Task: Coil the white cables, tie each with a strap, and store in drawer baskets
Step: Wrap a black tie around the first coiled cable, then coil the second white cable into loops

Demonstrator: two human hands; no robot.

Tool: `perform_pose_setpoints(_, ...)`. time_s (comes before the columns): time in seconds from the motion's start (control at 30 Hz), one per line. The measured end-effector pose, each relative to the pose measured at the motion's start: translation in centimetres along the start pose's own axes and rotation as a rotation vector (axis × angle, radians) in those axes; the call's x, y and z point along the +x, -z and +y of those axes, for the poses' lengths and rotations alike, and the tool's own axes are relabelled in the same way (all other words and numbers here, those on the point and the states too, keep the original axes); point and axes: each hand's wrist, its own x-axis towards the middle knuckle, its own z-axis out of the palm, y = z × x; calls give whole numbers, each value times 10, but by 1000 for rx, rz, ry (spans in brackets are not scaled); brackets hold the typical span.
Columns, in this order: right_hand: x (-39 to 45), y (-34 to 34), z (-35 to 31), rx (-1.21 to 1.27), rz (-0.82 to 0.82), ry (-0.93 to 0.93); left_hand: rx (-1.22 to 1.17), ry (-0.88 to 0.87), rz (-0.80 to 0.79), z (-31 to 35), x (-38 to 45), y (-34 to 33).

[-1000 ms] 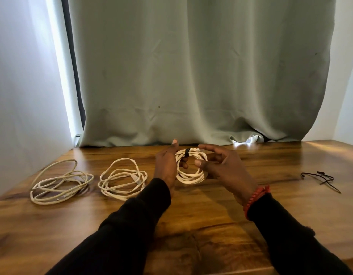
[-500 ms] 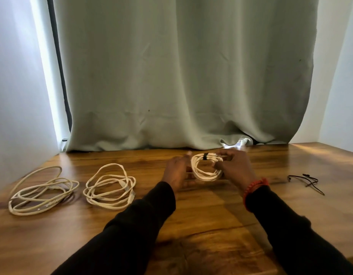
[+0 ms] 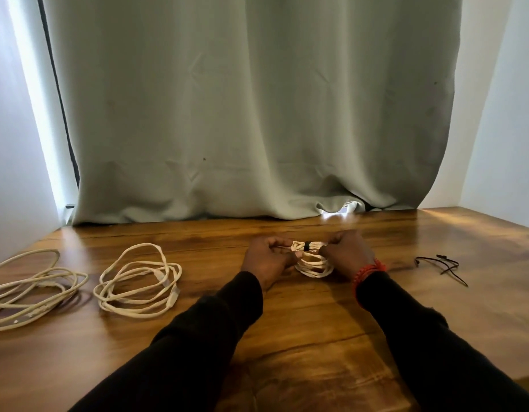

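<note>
A small coiled white cable (image 3: 313, 264) rests low over the wooden table (image 3: 301, 328), held from both sides. A black strap (image 3: 307, 246) wraps its top strands. My left hand (image 3: 267, 260) pinches the coil's left side and my right hand (image 3: 348, 254) grips its right side. Two loose white cables lie to the left: one near the middle left (image 3: 138, 281) and one at the far left edge (image 3: 31, 292). Spare black straps (image 3: 441, 263) lie on the table to the right.
A pale curtain (image 3: 251, 114) hangs behind the table's back edge. White walls close in on the left and right. No drawer or basket is in view.
Both hands lowered the strapped coil towards the table and flattened it. The view shifted, so the loose cables sit further left in frame.
</note>
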Motion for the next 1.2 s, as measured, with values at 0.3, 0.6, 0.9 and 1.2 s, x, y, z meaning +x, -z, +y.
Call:
perform_pose_setpoints(0.3,6,-11,13,-44,-37,0,447,-205,44,-10,0,-3)
perform_pose_setpoints(0.6,0,-7,13,85,115,-26,427,-247,44,-3,-15,-5)
perform_pose_setpoints(0.9,3,34,28,31,291,-80,374,-287,114,11,-40,3)
perform_pose_setpoints(1.2,23,89,94,-618,307,-169,505,-398,-8,6,-71,0)
